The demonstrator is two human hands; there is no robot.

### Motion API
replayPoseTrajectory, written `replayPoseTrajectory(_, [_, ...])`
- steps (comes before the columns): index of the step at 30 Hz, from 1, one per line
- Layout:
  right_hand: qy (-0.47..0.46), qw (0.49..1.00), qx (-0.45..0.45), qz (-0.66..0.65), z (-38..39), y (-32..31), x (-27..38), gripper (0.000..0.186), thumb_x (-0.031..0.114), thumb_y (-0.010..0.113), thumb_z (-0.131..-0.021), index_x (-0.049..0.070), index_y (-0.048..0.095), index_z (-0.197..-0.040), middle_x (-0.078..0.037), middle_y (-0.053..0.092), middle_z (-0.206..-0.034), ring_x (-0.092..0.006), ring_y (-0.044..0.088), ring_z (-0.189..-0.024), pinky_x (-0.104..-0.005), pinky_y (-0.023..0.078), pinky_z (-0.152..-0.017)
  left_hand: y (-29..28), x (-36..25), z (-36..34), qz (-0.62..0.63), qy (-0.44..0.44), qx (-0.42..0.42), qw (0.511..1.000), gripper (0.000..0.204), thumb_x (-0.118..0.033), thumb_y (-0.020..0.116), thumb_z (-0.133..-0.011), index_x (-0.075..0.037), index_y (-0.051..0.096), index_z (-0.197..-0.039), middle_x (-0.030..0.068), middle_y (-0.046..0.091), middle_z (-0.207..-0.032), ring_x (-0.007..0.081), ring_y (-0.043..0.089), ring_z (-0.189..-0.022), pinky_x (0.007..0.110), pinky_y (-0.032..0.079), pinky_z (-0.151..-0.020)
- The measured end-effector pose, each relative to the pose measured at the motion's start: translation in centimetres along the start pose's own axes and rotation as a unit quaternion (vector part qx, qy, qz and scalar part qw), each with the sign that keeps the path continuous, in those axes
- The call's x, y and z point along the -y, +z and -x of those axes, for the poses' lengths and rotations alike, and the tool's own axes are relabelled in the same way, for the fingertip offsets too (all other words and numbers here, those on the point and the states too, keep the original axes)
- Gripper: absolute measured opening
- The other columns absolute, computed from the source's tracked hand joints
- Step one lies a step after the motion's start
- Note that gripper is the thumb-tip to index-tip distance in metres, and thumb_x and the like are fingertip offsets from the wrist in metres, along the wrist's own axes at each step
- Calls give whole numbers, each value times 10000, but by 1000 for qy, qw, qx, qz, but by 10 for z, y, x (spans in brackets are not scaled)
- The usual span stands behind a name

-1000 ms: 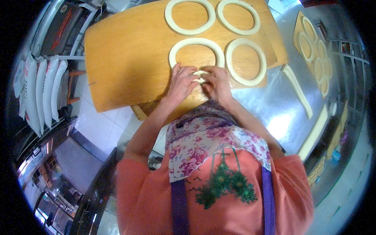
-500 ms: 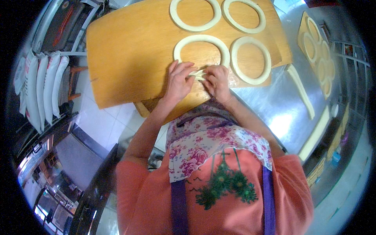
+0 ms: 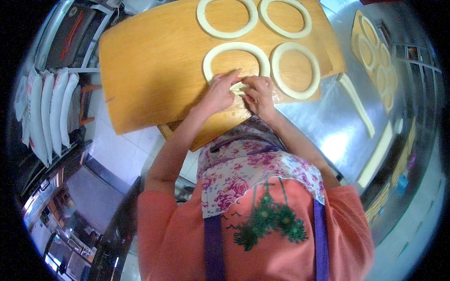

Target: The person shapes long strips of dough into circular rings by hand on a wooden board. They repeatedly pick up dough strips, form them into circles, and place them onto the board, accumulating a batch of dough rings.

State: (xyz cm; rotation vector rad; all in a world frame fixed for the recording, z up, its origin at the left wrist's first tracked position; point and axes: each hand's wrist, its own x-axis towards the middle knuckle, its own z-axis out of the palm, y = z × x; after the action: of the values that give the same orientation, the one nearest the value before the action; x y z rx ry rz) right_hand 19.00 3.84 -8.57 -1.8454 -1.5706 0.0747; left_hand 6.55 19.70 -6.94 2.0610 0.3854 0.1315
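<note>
A pale dough ring lies on the wooden board, its near side between my two hands. The fingers of my left hand are closed on the dough from the left, with the index finger stretched over it. From the right, my right hand pinches the same near part of the ring, fingertips bent inward. A bit of dough shows between the fingertips; the rest of that join is hidden. Another dough ring rests just right of my right hand, and two more lie farther back on the board.
A dough strip lies on the metal table to the right, with a wider dough length beyond it. A second board at the far right carries several rings. White sacks stand at the left.
My left hand has shifted slightly to the right and closer to my right hand, its index finger now reaching over the dough. The whole view has shifted a little.
</note>
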Motion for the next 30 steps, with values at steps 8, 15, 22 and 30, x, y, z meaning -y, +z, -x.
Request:
replayPoseTrajectory(8, [23, 996, -78, -37, 9, 22, 4, 280, 53, 717, -649, 57, 680, -926, -115, 623, -1159, -324, 569, -1066, -485, 408, -912, -14, -3, -11, -1, -74, 85, 994, 698, 116, 522, -760, -12, 438, -1441, 215, 612, -1306, 321, 571, -1245, 404, 427, -1066])
replayPoseTrajectory(15, [61, 998, 6, 13, 17, 11, 11, 334, 72, 707, -703, 55, 632, -1028, -124, 604, -1190, -304, 545, -1141, -503, 358, -1002, 15, 27, -10, 171, -11, 83, 982, 595, 96, 560, -837, 30, 445, -1416, 211, 634, -1248, 258, 606, -1183, 342, 484, -989])
replayPoseTrajectory(22, [36, 998, -43, 25, 38, -24, 23, 371, 134, 684, -809, 22, 627, -1158, -166, 576, -1224, -304, 564, -1131, -475, 406, -954, 5, -17, -20, 137, -85, 76, 984, 458, 53, 655, -835, 51, 581, -1287, 184, 693, -1119, 239, 672, -1037, 328, 534, -903])
replayPoseTrajectory(30, [120, 991, -34, -50, 38, -46, 44, 308, -6, 650, -792, 23, 655, -1099, -172, 644, -1101, -350, 626, -922, -426, 507, -791, 15, 1, 28, -174, 119, 7, 977, 253, -98, 641, -880, -1, 680, -1111, 180, 702, -1063, 334, 667, -985, 421, 526, -874])
